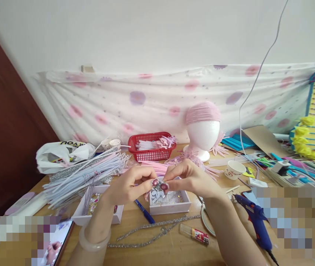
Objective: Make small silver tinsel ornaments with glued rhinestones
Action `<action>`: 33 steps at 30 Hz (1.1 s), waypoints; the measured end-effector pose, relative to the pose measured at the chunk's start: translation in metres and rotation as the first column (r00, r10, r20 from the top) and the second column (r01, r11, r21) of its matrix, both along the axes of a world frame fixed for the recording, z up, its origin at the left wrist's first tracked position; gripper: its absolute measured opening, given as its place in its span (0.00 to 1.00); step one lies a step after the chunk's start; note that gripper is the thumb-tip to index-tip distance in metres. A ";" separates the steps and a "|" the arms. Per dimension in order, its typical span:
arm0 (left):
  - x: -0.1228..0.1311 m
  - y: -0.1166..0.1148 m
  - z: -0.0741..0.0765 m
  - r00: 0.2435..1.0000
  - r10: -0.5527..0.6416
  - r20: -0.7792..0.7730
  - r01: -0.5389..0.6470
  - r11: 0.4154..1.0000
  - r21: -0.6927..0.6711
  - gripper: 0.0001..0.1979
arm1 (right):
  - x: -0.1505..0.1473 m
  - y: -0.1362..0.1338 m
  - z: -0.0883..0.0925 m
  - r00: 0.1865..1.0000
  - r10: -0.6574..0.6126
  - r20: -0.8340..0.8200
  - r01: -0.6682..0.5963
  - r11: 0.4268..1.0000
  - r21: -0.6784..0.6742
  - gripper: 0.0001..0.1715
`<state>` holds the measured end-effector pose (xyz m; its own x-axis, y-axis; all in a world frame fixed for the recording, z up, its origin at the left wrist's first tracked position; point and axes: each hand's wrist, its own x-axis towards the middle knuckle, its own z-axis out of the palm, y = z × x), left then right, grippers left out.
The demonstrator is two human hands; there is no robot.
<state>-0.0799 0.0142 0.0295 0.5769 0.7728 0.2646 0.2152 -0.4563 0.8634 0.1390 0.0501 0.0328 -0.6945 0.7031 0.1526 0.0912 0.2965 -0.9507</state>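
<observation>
Over a small white box point(171, 210), my left hand point(135, 184) and my right hand point(189, 180) meet with thumbs and fingers pinched. Between the fingertips is a silver glittery pipe cleaner point(159, 187), bunched into a small shape; the fingers partly hide it. Pale pieces and tiny beads lie in the box below. Long silver tinsel pipe cleaners point(146, 242) lie loose in front of the box. A blue pen point(144, 212) rests left of it. Under my right forearm, scissors point(206, 218) are partly covered.
Left are a second box with gems point(94, 201), a pipe cleaner bundle point(82, 181) and a phone point(60, 242). Behind stand a red basket point(152, 155) and a foam head point(203, 135). Right are a paper cup point(234, 170), a blue glue gun point(254, 220) and a lighter point(195, 234).
</observation>
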 end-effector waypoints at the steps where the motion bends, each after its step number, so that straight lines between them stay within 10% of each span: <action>1: 0.000 0.001 -0.001 1.000 -0.018 0.011 0.018 1.000 -0.008 0.11 | 0.000 0.001 0.000 1.000 0.003 0.000 -0.003 1.000 -0.012 0.08; 10: 0.015 0.007 -0.016 0.976 -0.021 0.215 0.053 0.988 -0.147 0.16 | 0.008 0.004 -0.002 0.996 -0.051 -0.066 0.049 0.998 -0.038 0.07; 21: 0.015 0.009 -0.021 0.924 0.098 0.370 -0.109 0.994 0.007 0.13 | 0.020 -0.016 -0.005 0.938 -0.301 -0.175 0.295 0.954 -0.057 0.12; 33: 0.056 -0.015 -0.027 0.833 0.207 0.514 -0.294 0.951 0.094 0.10 | -0.024 -0.060 -0.040 0.663 -0.475 -0.578 0.630 0.772 0.087 0.08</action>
<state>-0.0239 -0.0007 0.0025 0.1288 0.7937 0.5946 -0.0915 -0.5875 0.8040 0.1150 -0.0101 -0.0073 0.0440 0.8086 0.5867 -0.1382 0.5866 -0.7980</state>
